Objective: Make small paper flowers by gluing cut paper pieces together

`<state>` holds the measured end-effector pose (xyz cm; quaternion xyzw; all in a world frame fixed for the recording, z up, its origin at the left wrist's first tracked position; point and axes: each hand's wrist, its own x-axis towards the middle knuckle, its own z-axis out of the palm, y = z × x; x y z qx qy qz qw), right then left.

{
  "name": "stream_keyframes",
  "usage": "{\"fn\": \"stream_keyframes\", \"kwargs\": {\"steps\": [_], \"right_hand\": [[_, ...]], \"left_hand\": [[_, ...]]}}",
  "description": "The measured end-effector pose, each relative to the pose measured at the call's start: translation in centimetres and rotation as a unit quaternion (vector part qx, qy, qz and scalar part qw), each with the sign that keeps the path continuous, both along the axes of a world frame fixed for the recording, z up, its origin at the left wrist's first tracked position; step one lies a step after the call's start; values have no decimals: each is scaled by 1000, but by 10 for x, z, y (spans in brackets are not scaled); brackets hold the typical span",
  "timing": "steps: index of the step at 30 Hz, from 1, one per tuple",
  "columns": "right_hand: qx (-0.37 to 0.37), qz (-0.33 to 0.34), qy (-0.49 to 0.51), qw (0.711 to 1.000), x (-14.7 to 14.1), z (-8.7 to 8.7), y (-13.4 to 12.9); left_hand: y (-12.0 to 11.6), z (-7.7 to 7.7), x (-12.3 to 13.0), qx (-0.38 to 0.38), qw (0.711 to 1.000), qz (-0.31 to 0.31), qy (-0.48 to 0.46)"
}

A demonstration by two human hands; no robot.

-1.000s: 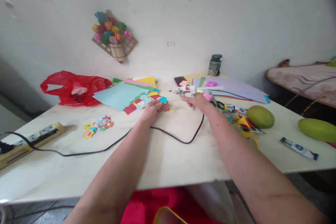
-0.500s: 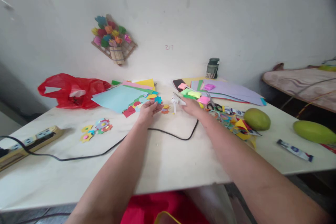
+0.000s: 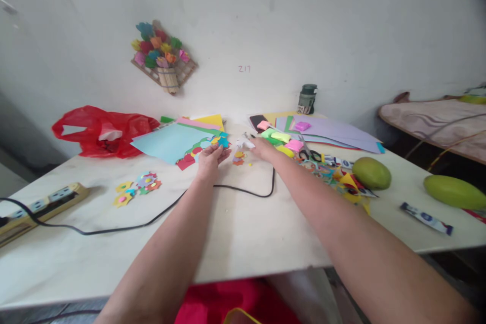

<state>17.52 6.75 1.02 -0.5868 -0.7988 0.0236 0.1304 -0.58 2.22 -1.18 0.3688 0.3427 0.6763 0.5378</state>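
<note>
The left hand (image 3: 212, 159) pinches one blue paper star (image 3: 223, 141), its fingers nearly closed. At its 2 o'clock, the right hand (image 3: 261, 147) has its fingers curled round one white glue gun (image 3: 243, 143), blurred; how tightly, I cannot tell. One black cord (image 3: 243, 190) loops below on the desk (image 3: 258, 235).

From the hands, one red bag (image 3: 110, 134) lies at 9 o'clock, one power strip (image 3: 45, 210) and overlapping flower cutouts (image 3: 138, 187) toward 8, one bottle (image 3: 307, 99) at 2, scissors (image 3: 310, 155) at 3, and two green fruits (image 3: 371, 172) between 3 and 4.
</note>
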Motion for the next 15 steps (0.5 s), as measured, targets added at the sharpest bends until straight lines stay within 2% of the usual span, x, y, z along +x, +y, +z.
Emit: {"fn": "stream_keyframes", "kwargs": {"steps": [4,8,13,15], "right_hand": [[-9,5,-19,1000,-12,-3,10],[15,9,-69,997,-18,-2,13],[98,28,-85,991,-12,11,-10],[79,37,-77,993,-7,15,-22]], "left_hand": [[0,1,0,-1,1000,12,-2],[-1,2,0,-6,1000,14,-2],[-2,3,1,-4,1000,6,-5],[-3,3,2,-6,1000,-2,3]]}}
